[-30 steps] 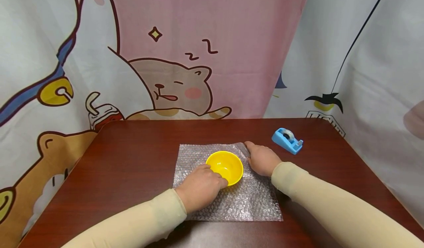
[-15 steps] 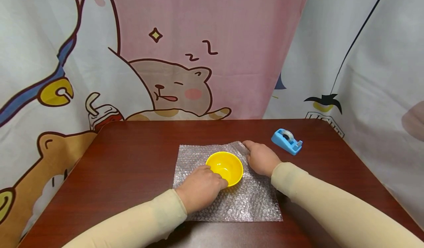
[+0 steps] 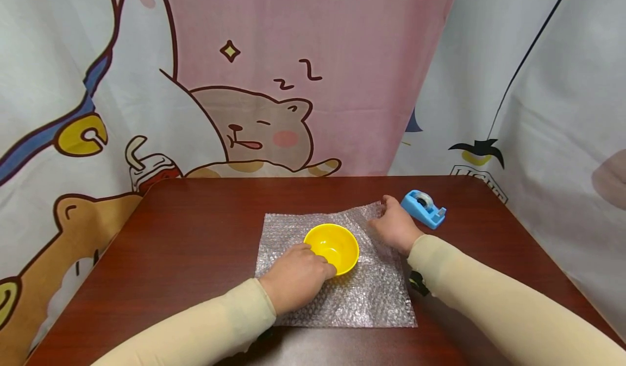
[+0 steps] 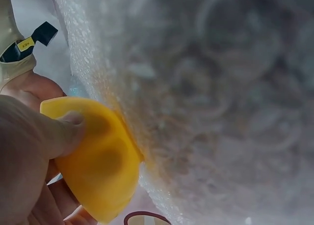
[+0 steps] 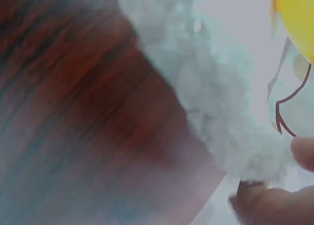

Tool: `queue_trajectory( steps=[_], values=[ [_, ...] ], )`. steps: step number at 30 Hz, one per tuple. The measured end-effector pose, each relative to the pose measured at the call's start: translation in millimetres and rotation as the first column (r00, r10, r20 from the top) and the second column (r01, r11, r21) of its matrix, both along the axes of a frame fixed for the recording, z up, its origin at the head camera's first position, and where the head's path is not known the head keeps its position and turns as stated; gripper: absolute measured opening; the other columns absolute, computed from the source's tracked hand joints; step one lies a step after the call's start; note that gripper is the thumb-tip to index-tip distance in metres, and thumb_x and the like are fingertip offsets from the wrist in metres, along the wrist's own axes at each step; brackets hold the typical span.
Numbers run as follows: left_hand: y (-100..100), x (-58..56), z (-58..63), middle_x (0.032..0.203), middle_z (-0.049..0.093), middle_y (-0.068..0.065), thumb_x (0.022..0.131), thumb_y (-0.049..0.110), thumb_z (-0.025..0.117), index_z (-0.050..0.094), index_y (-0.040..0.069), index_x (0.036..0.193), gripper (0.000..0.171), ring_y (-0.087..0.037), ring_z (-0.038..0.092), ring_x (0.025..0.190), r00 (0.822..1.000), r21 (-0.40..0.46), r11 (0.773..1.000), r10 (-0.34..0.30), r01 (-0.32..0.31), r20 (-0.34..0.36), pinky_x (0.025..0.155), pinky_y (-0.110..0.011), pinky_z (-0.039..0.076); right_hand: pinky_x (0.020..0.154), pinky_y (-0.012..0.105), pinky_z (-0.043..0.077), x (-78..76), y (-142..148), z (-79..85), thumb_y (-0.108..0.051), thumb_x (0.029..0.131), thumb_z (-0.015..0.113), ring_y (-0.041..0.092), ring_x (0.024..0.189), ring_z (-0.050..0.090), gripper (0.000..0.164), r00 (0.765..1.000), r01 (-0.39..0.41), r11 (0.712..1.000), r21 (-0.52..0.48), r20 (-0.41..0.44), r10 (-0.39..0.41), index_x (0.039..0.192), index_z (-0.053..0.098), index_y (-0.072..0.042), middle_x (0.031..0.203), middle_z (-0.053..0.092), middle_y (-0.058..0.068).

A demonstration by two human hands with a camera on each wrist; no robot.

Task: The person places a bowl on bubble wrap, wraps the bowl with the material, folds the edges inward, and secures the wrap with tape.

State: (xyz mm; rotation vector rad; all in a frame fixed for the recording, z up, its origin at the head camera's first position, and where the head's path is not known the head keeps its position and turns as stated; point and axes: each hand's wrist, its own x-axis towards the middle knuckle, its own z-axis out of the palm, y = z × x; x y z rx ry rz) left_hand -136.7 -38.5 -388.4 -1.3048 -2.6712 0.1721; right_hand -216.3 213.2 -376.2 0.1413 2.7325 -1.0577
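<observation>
A yellow bowl [image 3: 332,248] stands on a sheet of bubble wrap [image 3: 362,306] on the table. My left hand [image 3: 298,276] grips the bowl's near-left rim; in the left wrist view the thumb [image 4: 73,129] presses against its yellow outer wall. My right hand [image 3: 395,226] is at the far right corner of the bubble wrap, which looks slightly raised there. In the right wrist view, blurred wrap runs down between the thumb [image 5: 304,154] and a finger [image 5: 270,205], so that hand pinches the corner.
A blue tape dispenser [image 3: 424,208] stands just beyond my right hand. The dark red-brown table [image 3: 195,235] extends around the wrap, and a printed curtain [image 3: 362,73] hangs behind its far edge.
My right hand has moved right and away from me, drawing the wrap's far right corner outward towards the tape dispenser. The left hand and bowl have stayed put.
</observation>
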Motion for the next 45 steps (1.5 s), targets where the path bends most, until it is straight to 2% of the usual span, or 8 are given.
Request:
queue_trajectory(
  steps=[7, 11, 15, 22, 27, 29, 34, 45],
  values=[
    [1, 0.0, 2.8, 0.097, 0.080, 0.009, 0.101, 0.015, 0.066, 0.079, 0.030, 0.106, 0.020, -0.010, 0.074, 0.091, 0.999, -0.024, 1.000, 0.017, -0.016, 0.043, 0.103, -0.040, 0.054, 0.102, 0.056, 0.057, 3.9, 3, -0.5, -0.021, 0.102, 0.064, 0.041, 0.118, 0.062, 0.055, 1.000, -0.024, 1.000, -0.010, -0.010, 0.024, 0.147, 0.051, 0.007, 0.139, 0.063, 0.027],
    [1, 0.6, 3.5, 0.102, 0.080, 0.009, 0.102, 0.016, 0.065, 0.078, 0.030, 0.109, 0.021, -0.013, 0.075, 0.097, 0.998, -0.039, 0.999, 0.027, -0.025, 0.064, 0.112, -0.045, 0.051, 0.101, 0.055, 0.057, 5.2, 1, -3.0, -0.025, 0.105, 0.060, 0.040, 0.121, 0.063, 0.043, 0.998, -0.049, 0.999, 0.011, -0.026, 0.049, 0.139, 0.065, 0.000, 0.137, 0.067, 0.022],
    [1, 0.9, 3.7, 0.105, 0.080, 0.008, 0.103, 0.016, 0.063, 0.077, 0.030, 0.111, 0.021, -0.015, 0.074, 0.099, 0.997, -0.053, 0.998, 0.022, -0.018, 0.074, 0.115, -0.046, 0.048, 0.108, 0.061, 0.052, 6.4, -2, -3.5, -0.031, 0.107, 0.057, 0.042, 0.135, 0.059, 0.045, 0.998, -0.056, 0.998, 0.019, -0.036, 0.057, 0.141, 0.066, -0.003, 0.145, 0.064, 0.019],
    [-9, -1.5, 6.7, 0.125, 0.075, 0.010, 0.105, 0.023, 0.064, 0.073, 0.027, 0.124, 0.022, -0.014, 0.068, 0.122, 0.986, 0.004, 0.999, 0.049, -0.051, 0.159, 0.123, -0.047, 0.039, 0.103, 0.055, 0.057, 15.0, -8, -0.8, -0.031, 0.110, 0.053, 0.036, 0.124, 0.065, 0.045, 0.992, -0.097, 0.994, 0.044, -0.080, 0.100, 0.145, 0.064, -0.005, 0.146, 0.065, 0.017],
    [-22, -8.0, 8.7, 0.145, 0.065, 0.003, 0.104, 0.041, 0.065, 0.067, 0.022, 0.137, 0.038, -0.020, 0.056, 0.142, 0.985, 0.078, 0.994, 0.059, -0.072, 0.159, 0.125, -0.048, 0.037, 0.079, 0.041, 0.062, 22.9, -13, 0.6, -0.031, 0.109, 0.055, 0.030, 0.100, 0.068, 0.044, 0.981, -0.149, 0.985, 0.086, -0.115, 0.159, 0.146, 0.063, -0.008, 0.140, 0.069, 0.016],
    [-29, -10.2, 9.9, 0.154, 0.058, -0.001, 0.103, 0.045, 0.065, 0.063, 0.019, 0.143, 0.047, -0.025, 0.050, 0.149, 0.983, 0.089, 0.991, 0.081, -0.097, 0.167, 0.126, -0.050, 0.036, 0.080, 0.041, 0.062, 26.0, -16, 1.9, -0.031, 0.109, 0.055, 0.031, 0.103, 0.069, 0.044, 0.974, -0.172, 0.980, 0.104, -0.129, 0.185, 0.147, 0.063, -0.010, 0.142, 0.068, 0.015],
    [-46, -15.7, 10.5, 0.161, 0.051, -0.007, 0.101, 0.053, 0.066, 0.058, 0.015, 0.149, 0.062, -0.030, 0.043, 0.154, 0.974, 0.118, 0.978, 0.153, -0.174, 0.167, 0.126, -0.051, 0.036, 0.114, 0.056, 0.048, 32.8, -22, 2.8, -0.030, 0.110, 0.054, 0.035, 0.145, 0.054, 0.044, 0.952, -0.226, 0.961, 0.158, -0.175, 0.253, 0.151, 0.059, -0.014, 0.157, 0.055, 0.012],
    [-72, -27.1, 3.3, 0.163, 0.048, -0.012, 0.100, 0.060, 0.062, 0.055, 0.012, 0.153, 0.071, -0.035, 0.041, 0.155, 0.953, 0.083, 0.958, 0.258, -0.274, 0.161, 0.127, -0.053, 0.032, 0.119, 0.055, 0.042, 47.2, -38, 2.3, -0.025, 0.110, 0.055, 0.034, 0.148, 0.050, 0.049, 0.903, -0.316, 0.919, 0.237, -0.222, 0.368, 0.155, 0.052, -0.010, 0.161, 0.050, 0.013]
  ],
)
